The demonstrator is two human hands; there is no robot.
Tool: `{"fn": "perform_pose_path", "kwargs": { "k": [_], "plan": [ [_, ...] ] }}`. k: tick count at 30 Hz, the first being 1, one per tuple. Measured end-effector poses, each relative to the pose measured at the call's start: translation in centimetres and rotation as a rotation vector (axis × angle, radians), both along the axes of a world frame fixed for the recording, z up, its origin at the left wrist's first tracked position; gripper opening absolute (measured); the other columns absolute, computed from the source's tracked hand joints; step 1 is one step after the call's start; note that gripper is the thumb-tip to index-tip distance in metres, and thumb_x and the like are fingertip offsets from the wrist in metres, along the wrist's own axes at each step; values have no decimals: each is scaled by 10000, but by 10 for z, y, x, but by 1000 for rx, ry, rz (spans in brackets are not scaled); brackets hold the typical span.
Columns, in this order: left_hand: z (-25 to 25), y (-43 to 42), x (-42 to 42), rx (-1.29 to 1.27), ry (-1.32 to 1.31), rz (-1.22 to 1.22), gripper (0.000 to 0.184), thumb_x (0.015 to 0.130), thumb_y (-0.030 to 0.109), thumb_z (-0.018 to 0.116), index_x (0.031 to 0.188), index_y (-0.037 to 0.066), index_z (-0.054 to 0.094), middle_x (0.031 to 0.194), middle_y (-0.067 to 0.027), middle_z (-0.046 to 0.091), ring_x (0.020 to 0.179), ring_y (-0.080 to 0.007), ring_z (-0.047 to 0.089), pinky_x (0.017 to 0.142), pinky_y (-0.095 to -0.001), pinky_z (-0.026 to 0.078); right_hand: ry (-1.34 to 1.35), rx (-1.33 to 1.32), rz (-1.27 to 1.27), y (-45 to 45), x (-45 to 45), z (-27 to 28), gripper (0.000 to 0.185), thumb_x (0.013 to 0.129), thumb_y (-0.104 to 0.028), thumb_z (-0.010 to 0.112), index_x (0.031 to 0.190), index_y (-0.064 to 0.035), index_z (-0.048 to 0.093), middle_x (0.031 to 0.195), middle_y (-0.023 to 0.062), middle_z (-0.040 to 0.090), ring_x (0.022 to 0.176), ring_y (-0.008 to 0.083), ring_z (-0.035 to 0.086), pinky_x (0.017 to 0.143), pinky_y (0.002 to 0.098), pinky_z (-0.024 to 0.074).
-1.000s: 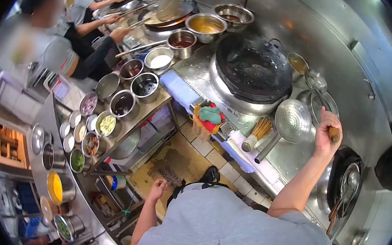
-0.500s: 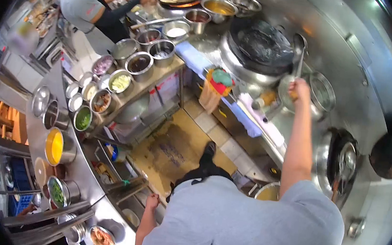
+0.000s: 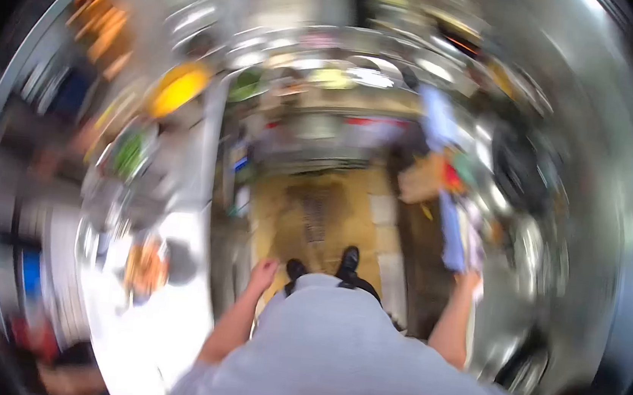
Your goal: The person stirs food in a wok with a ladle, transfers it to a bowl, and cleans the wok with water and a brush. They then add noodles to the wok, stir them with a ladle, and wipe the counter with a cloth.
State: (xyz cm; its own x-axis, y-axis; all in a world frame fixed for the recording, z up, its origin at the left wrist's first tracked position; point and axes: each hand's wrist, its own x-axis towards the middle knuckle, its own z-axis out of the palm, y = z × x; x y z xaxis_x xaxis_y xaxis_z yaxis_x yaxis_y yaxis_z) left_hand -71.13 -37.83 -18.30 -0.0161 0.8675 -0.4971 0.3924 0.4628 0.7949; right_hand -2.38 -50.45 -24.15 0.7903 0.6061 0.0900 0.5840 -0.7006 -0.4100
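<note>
My left hand [image 3: 264,273] hangs beside my body over the floor, its fingers curled in a loose fist with nothing visible in it. My right hand [image 3: 467,279] is low at the edge of the steel stove counter, against or just beside a white and pale purple cloth [image 3: 473,232]. Its fingers are smeared by motion, so a grip on the cloth cannot be made out. Left of that cloth hangs a blue cloth [image 3: 450,229]. The large black wok [image 3: 522,164] sits on the stove beyond my right hand.
On my left, a counter holds a yellow-filled pot [image 3: 180,89], a bowl of chopped greens [image 3: 130,154] and a bowl of orange-brown food [image 3: 147,266]. Several ingredient bowls line the shelf ahead, including one with pale yellow pieces [image 3: 333,77]. The wet yellow floor [image 3: 331,206] lies between the counters.
My view has swung left toward the ingredient shelf. My right hand has left the wooden-ended handle by the wok and come down to the counter edge. My left hand remains low.
</note>
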Motion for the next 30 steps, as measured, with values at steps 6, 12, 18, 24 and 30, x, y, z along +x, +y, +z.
{"fn": "perform_pose_path", "kwargs": {
  "k": [6, 12, 18, 24, 30],
  "plan": [
    [106, 11, -11, 545, 143, 180, 280, 818, 284, 520, 953, 50, 591, 876, -88, 593, 776, -180, 569, 720, -308, 447, -361, -224, 245, 161, -42, 232, 452, 782, -426, 501, 978, -30, 602, 1023, 195, 576, 872, 324, 575, 662, 404, 473],
    [162, -49, -77, 244, -563, 993, 185, 826, 224, 456, 939, 110, 549, 776, 15, 498, 582, -83, 470, 524, -216, 400, 836, 258, 682, 365, -184, 270, 370, 870, -225, 477, 1204, -73, 429, 1004, 98, 542, 889, 209, 568, 722, 269, 446],
    [143, -109, -243, 492, -760, 1820, 232, 814, 289, 498, 939, 95, 478, 775, -26, 479, 588, -117, 458, 474, -273, 364, 880, -97, 1353, 351, -514, 279, 345, 854, -188, 491, 1177, -68, 478, 906, 43, 570, 825, 105, 541, 674, 233, 435],
    [140, -113, -297, 417, -401, 1728, 221, 812, 179, 486, 980, 44, 438, 821, -83, 506, 615, -189, 516, 499, -304, 448, 505, -439, 1927, 288, -613, 248, 361, 807, -216, 532, 1125, -48, 496, 892, 136, 602, 811, 231, 586, 714, 316, 456],
    [149, -201, -257, 407, -226, 1732, 243, 775, 184, 512, 945, 24, 445, 792, -93, 513, 591, -173, 518, 471, -264, 424, 333, -724, 1948, 234, -559, 195, 347, 788, -252, 525, 1067, -45, 527, 887, 167, 596, 856, 301, 576, 749, 374, 449]
  ]
}}
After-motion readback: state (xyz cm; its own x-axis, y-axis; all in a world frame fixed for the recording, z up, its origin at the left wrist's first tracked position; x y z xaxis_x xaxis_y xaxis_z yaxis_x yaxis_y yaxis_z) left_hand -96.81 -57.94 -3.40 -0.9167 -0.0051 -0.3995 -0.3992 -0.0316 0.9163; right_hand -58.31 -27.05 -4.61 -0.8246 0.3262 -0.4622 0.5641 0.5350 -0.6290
